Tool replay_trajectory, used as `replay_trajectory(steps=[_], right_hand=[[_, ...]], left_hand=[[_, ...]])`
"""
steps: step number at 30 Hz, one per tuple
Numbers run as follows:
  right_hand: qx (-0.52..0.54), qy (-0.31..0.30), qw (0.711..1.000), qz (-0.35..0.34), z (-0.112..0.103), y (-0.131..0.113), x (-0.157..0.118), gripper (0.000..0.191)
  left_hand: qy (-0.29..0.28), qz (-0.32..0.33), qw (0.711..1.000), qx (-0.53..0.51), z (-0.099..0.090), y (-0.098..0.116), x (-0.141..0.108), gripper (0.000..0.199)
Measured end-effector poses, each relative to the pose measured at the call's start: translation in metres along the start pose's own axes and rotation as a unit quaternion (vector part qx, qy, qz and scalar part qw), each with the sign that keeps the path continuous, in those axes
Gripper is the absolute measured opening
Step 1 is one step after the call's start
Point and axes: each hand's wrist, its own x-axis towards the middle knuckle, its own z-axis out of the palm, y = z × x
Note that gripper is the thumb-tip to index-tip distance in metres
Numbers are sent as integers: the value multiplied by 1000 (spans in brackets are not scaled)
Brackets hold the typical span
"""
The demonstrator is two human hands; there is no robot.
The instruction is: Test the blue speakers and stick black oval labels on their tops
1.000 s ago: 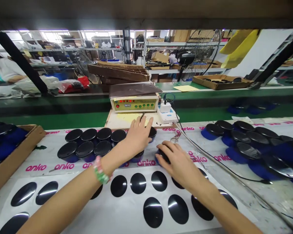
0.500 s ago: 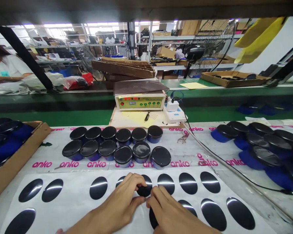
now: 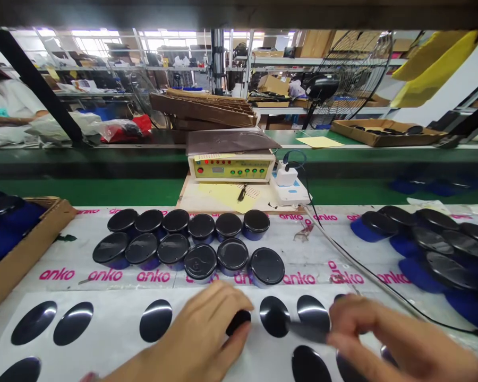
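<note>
A white backing sheet point(image 3: 115, 323) carries several round black stickers, among them one point(image 3: 274, 317) in the middle of the upper row. My right hand point(image 3: 370, 329), blurred by motion, pinches a thin dark sticker point(image 3: 308, 331) by its edge, above the right half of the sheet. My left hand point(image 3: 207, 323) rests over the sheet with its thumb and fingers apart, partly covering another black sticker point(image 3: 239, 320). Behind the sheet stand two rows of blue cups with black round tops, including the nearest right one point(image 3: 266, 265).
More blue pieces with black tops point(image 3: 448, 268) cluster at the right; others fill a cardboard box point(image 3: 32, 254) at the left. A cable point(image 3: 366, 265) crosses the right side. A control box point(image 3: 231, 167) stands at the back beside a white power strip point(image 3: 290, 188).
My right hand has moved right, away from my left hand, with a thin black sticker in its fingers. My left hand has stayed over the sheet. The view has shifted slightly.
</note>
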Motion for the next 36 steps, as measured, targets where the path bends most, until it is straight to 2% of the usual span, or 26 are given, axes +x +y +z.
replay_trajectory(steps=[1,3,5,6,9,11,18,23,29,36], right_hand=[[32,58,997,43,-3,2,10,20],[116,144,978,100,5,9,31,28],[201,189,951,139,25,19,49,31],[237,195,939,155,36,23,55,32],[286,170,926,180,61,34,60,31],[288,153,927,185,67,37,57,29],[248,137,944,169,64,37,55,29],[202,158,955,150,65,31,57,28],[134,195,966,107,69,31,54,19],[99,199,971,83,71,30,53,16]], left_hand=[[27,14,999,31,-4,0,13,27],[64,27,992,105,-6,-4,37,49],[55,26,984,165,1,-13,56,78],[44,26,981,185,6,-18,62,83],[24,24,977,210,18,-29,66,70],[23,23,979,202,21,-31,64,64],[17,12,982,188,17,-27,62,64],[5,7,981,192,17,-28,62,63],[0,10,981,195,16,-28,63,63],[2,8,983,181,16,-28,64,56]])
